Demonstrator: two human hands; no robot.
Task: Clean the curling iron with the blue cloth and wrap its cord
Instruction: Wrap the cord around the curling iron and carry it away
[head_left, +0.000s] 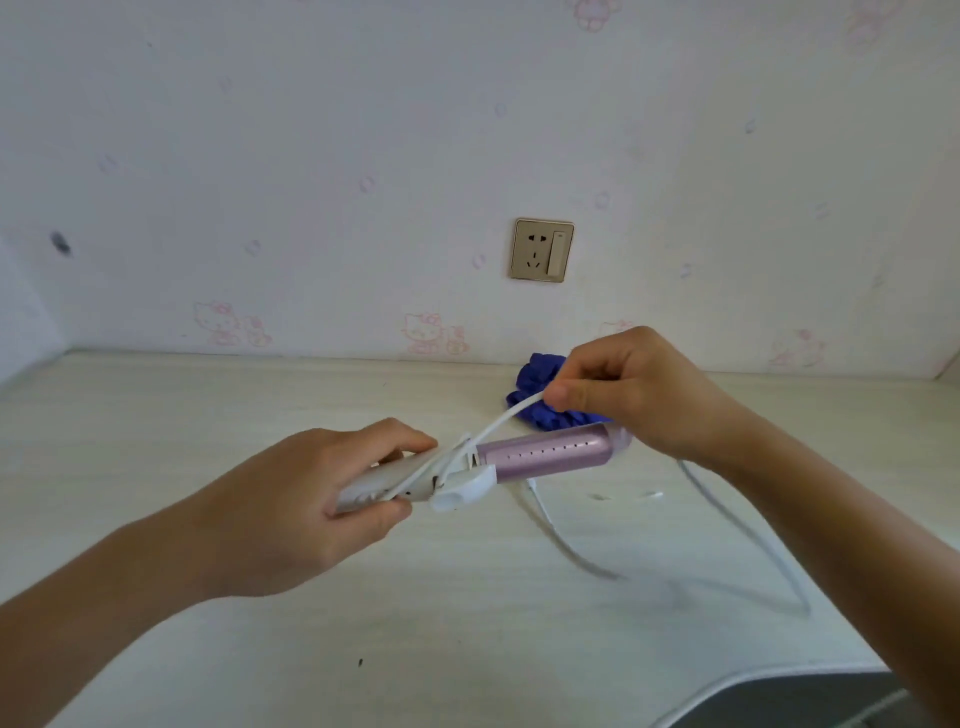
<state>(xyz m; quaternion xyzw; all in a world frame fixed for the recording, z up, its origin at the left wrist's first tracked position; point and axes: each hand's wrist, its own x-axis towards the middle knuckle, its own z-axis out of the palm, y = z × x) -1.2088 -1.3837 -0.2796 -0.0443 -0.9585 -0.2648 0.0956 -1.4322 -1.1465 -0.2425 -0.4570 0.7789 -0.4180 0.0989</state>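
Pale desk (260, 649): left hand (291, 509) grips curling iron (540, 454); no legible writing.

pale wood-grain bench (260, 597) fills lower frame. gold wall socket w/ switch (542, 250) at 12 o'clock on wall. pink cat-print wallpaper (311, 130) behind. dark smudge (61, 243) at 10 o'clock.

We see a pale wood-grain desk (260, 649) meeting the wall. On it, toward the back, our crumpled blue cloth (540, 384) lies bunched. A loop of white cord (753, 540) trails across the right side. Two small white scraps (649, 495) lie near it.
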